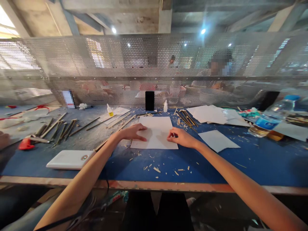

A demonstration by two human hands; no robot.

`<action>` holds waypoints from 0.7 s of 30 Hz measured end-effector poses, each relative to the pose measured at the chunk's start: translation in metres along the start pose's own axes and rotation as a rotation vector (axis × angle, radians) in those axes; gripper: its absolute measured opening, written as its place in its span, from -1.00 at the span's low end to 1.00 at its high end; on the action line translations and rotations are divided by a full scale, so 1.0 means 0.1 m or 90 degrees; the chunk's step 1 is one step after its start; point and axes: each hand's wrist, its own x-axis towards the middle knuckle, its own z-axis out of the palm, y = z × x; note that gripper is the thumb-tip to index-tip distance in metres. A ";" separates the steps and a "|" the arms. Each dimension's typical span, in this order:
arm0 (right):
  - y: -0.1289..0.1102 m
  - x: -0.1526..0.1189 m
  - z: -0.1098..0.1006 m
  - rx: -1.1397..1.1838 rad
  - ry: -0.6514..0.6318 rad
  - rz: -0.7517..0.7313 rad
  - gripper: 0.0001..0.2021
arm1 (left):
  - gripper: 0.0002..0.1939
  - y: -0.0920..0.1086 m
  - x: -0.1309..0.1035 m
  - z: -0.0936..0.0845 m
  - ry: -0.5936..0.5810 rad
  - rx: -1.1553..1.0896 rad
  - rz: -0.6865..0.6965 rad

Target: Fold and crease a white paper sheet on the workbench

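Observation:
A white sheet of paper or card (157, 133) lies on the blue work table in front of me. Over its left side rests my left hand (134, 132), with thumb and fingers spread apart and nothing between them. At the sheet's right edge is my right hand (179, 137), its thumb and fingertips pinched together. Whatever may be in that pinch is too small to make out. Short pale shavings (157, 170) lie on the table between the sheet and the front edge.
Bundles of thin sticks (64, 130) lie left, with more sticks (186, 118) behind my right hand. A white power bank (69, 159) sits by my left forearm. Glue bottles (110, 110), a black phone (149, 101), paper stacks (209, 114) and a water bottle (270, 118) stand around. Perforated metal screens the back.

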 end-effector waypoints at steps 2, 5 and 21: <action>-0.01 0.00 -0.01 -0.009 0.010 0.001 -0.83 | -0.20 0.00 0.00 0.00 0.004 0.005 0.000; -0.03 -0.01 -0.01 -0.025 0.025 0.002 -0.84 | -0.19 -0.02 0.01 0.01 0.008 0.005 -0.007; -0.03 -0.01 -0.02 -0.003 0.027 -0.007 -0.82 | -0.19 -0.03 0.01 0.01 0.004 -0.004 0.002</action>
